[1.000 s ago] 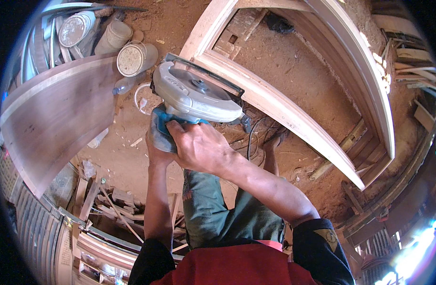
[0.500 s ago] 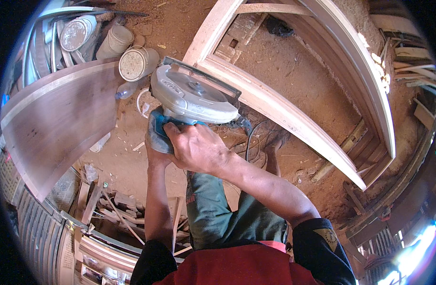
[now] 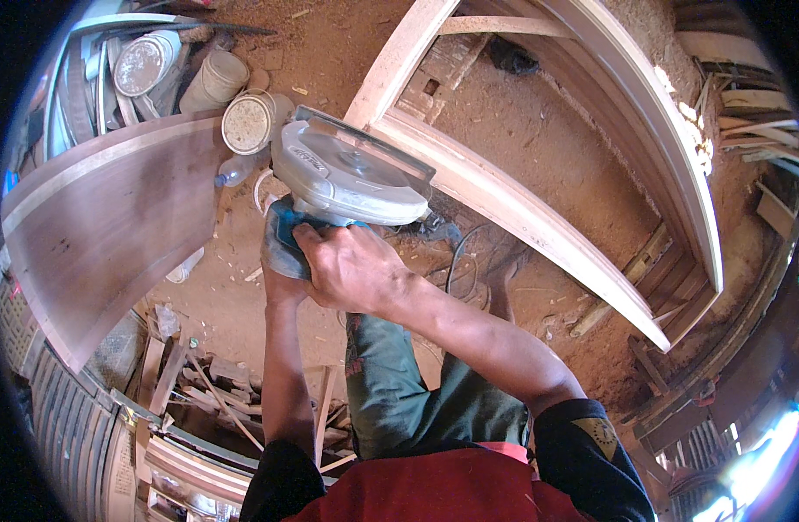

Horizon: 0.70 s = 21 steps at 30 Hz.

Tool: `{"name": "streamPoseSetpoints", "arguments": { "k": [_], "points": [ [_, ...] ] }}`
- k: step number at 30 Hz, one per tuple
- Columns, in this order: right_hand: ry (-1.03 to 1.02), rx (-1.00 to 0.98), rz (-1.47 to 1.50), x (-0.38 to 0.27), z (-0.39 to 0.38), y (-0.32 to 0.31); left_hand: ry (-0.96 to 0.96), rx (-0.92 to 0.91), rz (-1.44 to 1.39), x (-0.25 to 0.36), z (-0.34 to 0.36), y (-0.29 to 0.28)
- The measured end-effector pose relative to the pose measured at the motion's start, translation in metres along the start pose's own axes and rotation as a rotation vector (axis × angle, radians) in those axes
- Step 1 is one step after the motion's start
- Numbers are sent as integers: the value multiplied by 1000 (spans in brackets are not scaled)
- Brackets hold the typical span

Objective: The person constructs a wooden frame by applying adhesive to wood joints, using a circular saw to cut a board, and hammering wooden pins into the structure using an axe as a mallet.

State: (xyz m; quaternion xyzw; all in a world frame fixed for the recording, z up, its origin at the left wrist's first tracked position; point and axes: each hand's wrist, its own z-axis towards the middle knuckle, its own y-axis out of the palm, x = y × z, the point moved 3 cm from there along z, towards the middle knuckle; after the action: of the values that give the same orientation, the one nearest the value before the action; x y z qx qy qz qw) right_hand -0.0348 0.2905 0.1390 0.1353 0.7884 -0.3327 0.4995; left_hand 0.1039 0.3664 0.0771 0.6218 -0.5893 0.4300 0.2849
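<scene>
A grey and teal circular saw with a metal base plate is held out over the near side of a curved wooden frame. My right hand is closed on the saw's teal handle, thumb toward the left. My left hand grips the grey housing beside it, partly hidden behind the right. A black cable hangs in loops below the saw, above the dirt floor.
A curved brown panel stands at the left, with dusty buckets and a plastic bottle beside it. Wood offcuts lie lower left; curved timber strips are piled at the right. My legs show below.
The saw and both my hands have shifted slightly left and up in the picture, still held together. The frame and buckets appear a little shifted to the right.
</scene>
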Motion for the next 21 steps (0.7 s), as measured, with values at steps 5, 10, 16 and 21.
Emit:
{"name": "streamPoseSetpoints", "arguments": {
  "k": [5,10,16,21],
  "points": [
    [-31,31,-12,-4,8,1,40,-32,-7,7,10,-7],
    [-99,51,8,-10,29,14,-47,30,-1,-19,15,-43],
    [-171,-15,47,-27,71,16,84,165,334,5,25,-87],
    [-309,125,88,-50,57,-4,58,422,992,75,-3,-107]
  ]
}}
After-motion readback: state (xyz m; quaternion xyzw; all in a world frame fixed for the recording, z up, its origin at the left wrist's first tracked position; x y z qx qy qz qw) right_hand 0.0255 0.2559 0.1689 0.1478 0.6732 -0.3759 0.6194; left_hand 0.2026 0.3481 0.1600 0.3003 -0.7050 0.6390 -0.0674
